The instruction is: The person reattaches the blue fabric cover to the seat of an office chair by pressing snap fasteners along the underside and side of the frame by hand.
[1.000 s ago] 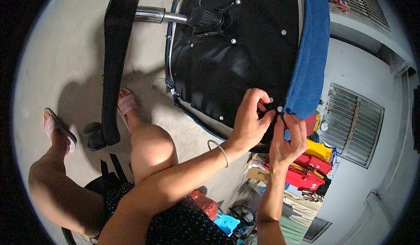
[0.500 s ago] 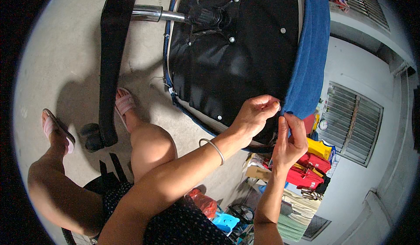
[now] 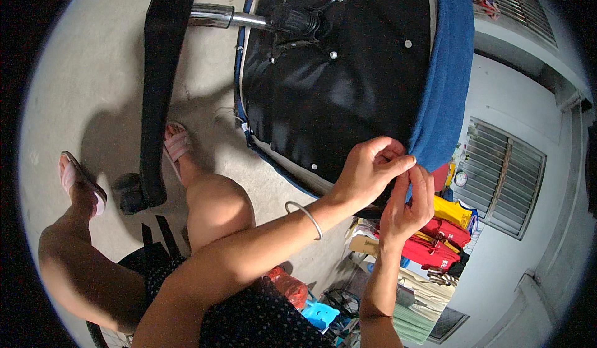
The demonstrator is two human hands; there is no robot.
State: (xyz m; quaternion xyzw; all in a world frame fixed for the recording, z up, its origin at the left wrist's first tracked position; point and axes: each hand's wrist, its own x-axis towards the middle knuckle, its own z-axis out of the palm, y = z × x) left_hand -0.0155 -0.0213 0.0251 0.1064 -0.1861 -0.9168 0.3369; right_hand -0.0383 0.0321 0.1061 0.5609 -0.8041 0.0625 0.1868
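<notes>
An office chair lies tipped over, the black underside of its seat [image 3: 336, 99] facing me. Blue denim-like fabric cover [image 3: 444, 80] wraps the seat's right side, and its edge runs on around the rim. At the lower right corner of the seat my left hand [image 3: 373, 172], with a metal bangle on the wrist, pinches the cover's edge between thumb and fingers. Just below it, my right hand [image 3: 407, 211] grips the same corner with fingertips close to the left thumb. The fingers hide the exact bit of fabric between them.
A chrome post [image 3: 214, 17] joins the seat to the black chair base [image 3: 160, 87], which has a caster [image 3: 132, 192]. Red bag [image 3: 287, 287] and blue plastic item [image 3: 320, 314] sit on the floor near my lap. Hanging clothes [image 3: 435, 242] and a louvred window [image 3: 507, 180] are at right.
My left thumb has moved right over the cover's edge, and my right fingers have curled in closer beneath it. The seat has shifted very slightly to the right.
</notes>
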